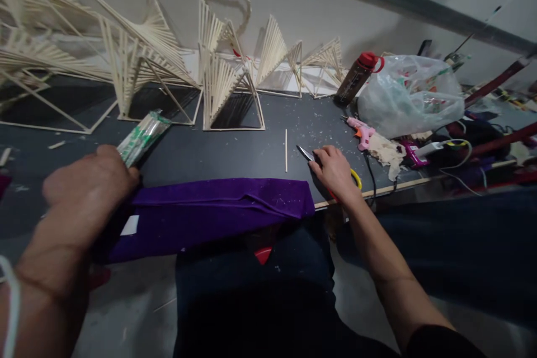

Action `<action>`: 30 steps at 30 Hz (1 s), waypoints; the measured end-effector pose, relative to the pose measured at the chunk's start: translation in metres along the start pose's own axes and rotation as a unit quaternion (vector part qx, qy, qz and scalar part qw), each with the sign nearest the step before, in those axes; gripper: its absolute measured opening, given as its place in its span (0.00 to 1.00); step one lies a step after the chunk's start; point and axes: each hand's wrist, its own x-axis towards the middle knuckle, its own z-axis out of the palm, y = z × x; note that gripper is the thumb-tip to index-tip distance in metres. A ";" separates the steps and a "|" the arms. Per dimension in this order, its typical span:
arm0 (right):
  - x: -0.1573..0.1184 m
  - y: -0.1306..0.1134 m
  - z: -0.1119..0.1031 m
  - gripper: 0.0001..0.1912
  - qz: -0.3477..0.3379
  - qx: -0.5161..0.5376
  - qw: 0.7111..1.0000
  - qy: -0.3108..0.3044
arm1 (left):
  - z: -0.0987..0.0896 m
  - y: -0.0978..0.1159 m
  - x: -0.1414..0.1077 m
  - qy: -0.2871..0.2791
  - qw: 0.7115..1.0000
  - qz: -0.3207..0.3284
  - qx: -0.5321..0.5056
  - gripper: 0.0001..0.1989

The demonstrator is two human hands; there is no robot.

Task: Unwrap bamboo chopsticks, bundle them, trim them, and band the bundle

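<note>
My left hand [94,179] is closed around a bundle of green-and-clear plastic packets [145,134] with pale sticks inside, held just over the dark tabletop. On the right, my right hand [334,170] lies over a pair of scissors [305,153], fingers curled on them. Their metal tips point away to the left, and a yellow handle loop shows beside my wrist. A single thin wooden stick [286,151] rests on the table left of the scissors. Folded purple cloth [226,201] stretches along the near table edge between my arms, a small white patch on it.
Twisted stick structures [230,89] line the back of the table [184,156]. Further right are a dark bottle with a red lid [356,78], a full plastic bag [413,95] and a pink glue gun [361,131] with its cord. Another person's leg [453,251] is at right.
</note>
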 end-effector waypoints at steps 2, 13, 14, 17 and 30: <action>-0.001 0.006 0.003 0.17 -0.009 -0.008 1.000 -0.014 | 0.002 0.001 0.002 0.005 0.999 -0.026 0.025 0.31; 0.047 0.045 0.000 0.18 0.081 -0.103 0.991 -0.026 | 0.004 0.009 0.004 0.024 0.998 0.002 0.052 0.26; 0.050 0.038 -0.003 0.18 0.078 -0.101 0.992 -0.018 | 0.003 0.009 0.004 0.018 0.998 0.010 0.051 0.26; 0.054 -0.001 -0.010 0.18 0.032 -0.014 0.999 -0.036 | 0.001 0.008 0.004 0.007 0.998 0.035 0.057 0.26; 0.071 -0.041 -0.001 0.18 0.060 -0.003 0.995 -0.083 | -0.005 -0.004 -0.012 0.016 0.994 0.087 0.065 0.22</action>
